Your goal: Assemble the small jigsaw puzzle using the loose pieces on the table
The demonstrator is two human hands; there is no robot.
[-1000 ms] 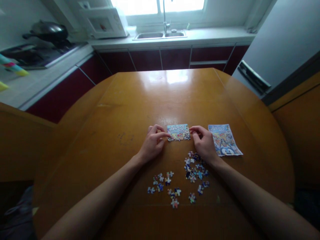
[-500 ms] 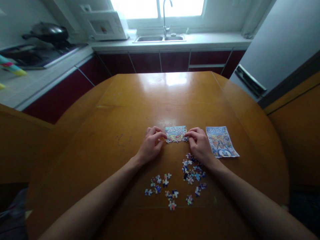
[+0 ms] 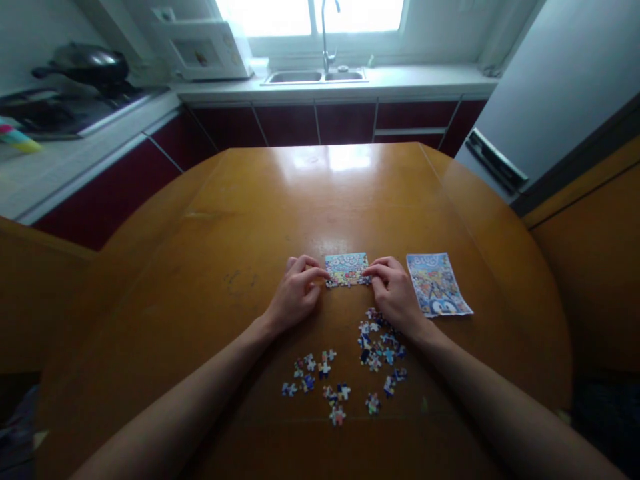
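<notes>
A partly joined jigsaw puzzle (image 3: 347,268) lies flat on the wooden table, its lower edge showing bare knobs. At its left edge, my left hand (image 3: 296,291) rests with curled fingers, the fingertips on the border. Opposite, my right hand (image 3: 395,291) has its bent fingers on the right edge, so the puzzle sits held between both. Just below my right hand is a heap of loose jigsaw pieces (image 3: 383,347), partly covered by the hand and wrist. More scattered jigsaw pieces (image 3: 309,373) lie nearer to me, between my forearms.
A creased picture sheet (image 3: 437,283) with a blue penguin-like figure lies right of my right hand on the wooden table (image 3: 250,220). Beyond the table are a sink (image 3: 295,77), a white microwave (image 3: 207,52), a stove with a black pan (image 3: 90,63), and a fridge (image 3: 545,87).
The whole view has shifted slightly, so everything on the table appears a little further left. Both hands stay at the puzzle's two edges with hardly any change of grip.
</notes>
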